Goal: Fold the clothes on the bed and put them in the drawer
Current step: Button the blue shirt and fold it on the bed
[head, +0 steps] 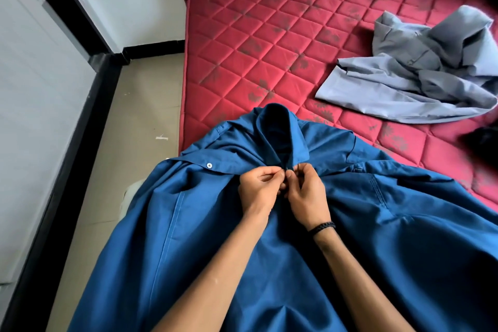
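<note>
Blue cotton-like shirt (pixel 269 224) lies spread at the near corner of the red quilted mattress (pixel 269 43), at 6 o'clock in the view, partly hanging over the edge. The left hand (pixel 260 186) and the right hand (pixel 305 191) both pinch its placket just under the collar (pixel 280 137). A grey garment (pixel 420 73) lies crumpled at 2 o'clock, well apart.

Bare red mattress (pixel 242 43) lies open ahead; a crumpled grey garment (pixel 420 73) blocks the right.

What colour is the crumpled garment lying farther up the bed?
Light grey-blue garment, plain, seen in the head view.
</note>
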{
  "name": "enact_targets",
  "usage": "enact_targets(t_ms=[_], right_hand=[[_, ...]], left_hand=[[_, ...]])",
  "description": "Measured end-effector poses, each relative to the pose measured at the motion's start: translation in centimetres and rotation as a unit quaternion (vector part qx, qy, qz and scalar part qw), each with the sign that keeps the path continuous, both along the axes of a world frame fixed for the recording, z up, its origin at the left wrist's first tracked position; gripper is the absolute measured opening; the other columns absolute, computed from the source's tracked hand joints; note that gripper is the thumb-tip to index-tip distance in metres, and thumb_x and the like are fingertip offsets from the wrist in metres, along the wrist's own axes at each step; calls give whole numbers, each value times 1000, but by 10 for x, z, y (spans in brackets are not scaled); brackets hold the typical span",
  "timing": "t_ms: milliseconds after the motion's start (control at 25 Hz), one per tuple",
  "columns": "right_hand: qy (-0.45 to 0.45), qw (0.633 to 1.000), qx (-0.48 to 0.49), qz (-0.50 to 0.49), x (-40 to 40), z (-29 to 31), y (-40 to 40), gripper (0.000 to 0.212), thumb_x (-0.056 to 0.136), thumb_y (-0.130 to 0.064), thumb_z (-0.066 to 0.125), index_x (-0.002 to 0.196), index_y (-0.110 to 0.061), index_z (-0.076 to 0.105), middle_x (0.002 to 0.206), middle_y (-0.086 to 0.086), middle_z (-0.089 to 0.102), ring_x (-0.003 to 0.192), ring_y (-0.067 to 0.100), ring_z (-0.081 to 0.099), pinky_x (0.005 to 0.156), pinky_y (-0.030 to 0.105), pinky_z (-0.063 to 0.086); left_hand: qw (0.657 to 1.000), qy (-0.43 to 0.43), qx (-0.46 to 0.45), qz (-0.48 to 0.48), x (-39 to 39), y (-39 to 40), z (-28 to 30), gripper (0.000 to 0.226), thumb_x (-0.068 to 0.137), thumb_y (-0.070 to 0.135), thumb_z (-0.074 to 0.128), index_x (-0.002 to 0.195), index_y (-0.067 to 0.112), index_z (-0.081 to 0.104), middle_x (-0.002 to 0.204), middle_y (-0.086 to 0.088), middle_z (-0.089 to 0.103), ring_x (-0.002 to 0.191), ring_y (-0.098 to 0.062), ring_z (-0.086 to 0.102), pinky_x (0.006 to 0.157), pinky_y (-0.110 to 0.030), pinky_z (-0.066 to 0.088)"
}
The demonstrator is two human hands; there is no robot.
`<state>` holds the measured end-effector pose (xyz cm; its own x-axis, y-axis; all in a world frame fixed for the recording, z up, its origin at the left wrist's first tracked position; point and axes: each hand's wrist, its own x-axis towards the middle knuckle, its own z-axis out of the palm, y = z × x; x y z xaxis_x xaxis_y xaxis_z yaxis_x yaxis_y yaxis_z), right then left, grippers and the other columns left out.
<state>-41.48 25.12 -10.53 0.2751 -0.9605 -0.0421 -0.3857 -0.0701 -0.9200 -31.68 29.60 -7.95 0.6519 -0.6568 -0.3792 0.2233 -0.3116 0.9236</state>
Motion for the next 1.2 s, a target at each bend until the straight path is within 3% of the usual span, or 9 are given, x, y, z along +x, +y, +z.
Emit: enact_targets(t_ms=[160, 360, 680, 840, 1000, 1200], right_hand=[[-14, 1000, 20, -5, -1, -1, -3, 10, 98, -31, 60, 91, -25, 57, 80, 3, 70, 67, 24, 69, 67, 42, 57], [-129, 986, 107, 4, -7, 8, -8, 9, 97, -6, 67, 89, -4, 64, 67, 5, 69, 48, 12, 59, 51, 20, 50], [-201, 968, 148, 25, -13, 12, -9, 13, 99, -11, 65, 96, -3, 75, 72, 8, 71, 61, 13, 59, 59, 20, 51], [-220, 962, 162, 17, -13, 12, -8, 5, 95, -2, 69, 91, 1, 72, 74, 8, 72, 61, 10, 62, 59, 18, 52], [-187, 971, 147, -9, -9, 11, -6, 5, 91, 6, 69, 88, 2, 69, 75, 14, 75, 60, 13, 66, 56, 20, 53], [-123, 984, 120, -50, 1, 8, 2, 11, 88, -14, 80, 86, -6, 73, 71, 10, 75, 62, 20, 68, 56, 29, 56]], left_hand=[[997, 67, -10, -23, 5, 2, 5, 5, 90, 5, 75, 95, 7, 77, 77, -6, 74, 58, -5, 63, 58, -16, 52], [993, 98, -12, -59, 11, 4, 1, 6, 93, 9, 74, 98, 12, 76, 80, 0, 76, 66, -3, 68, 67, -15, 56], [989, 141, -10, -32, 14, 3, 4, 8, 93, 9, 74, 100, 10, 76, 81, -3, 75, 62, -5, 67, 66, -18, 58], [994, 86, -18, -60, 14, 4, 5, 3, 95, 16, 72, 96, 15, 75, 83, -7, 76, 63, -10, 68, 66, -23, 60], [983, -118, 1, -143, 15, 6, -1, 23, 83, 43, 82, 85, 20, 80, 73, -2, 77, 67, -19, 74, 64, -33, 62], [976, -188, -21, -108, 21, 5, -11, 23, 90, 39, 69, 82, 20, 80, 63, 1, 72, 59, -12, 70, 64, -39, 62]])
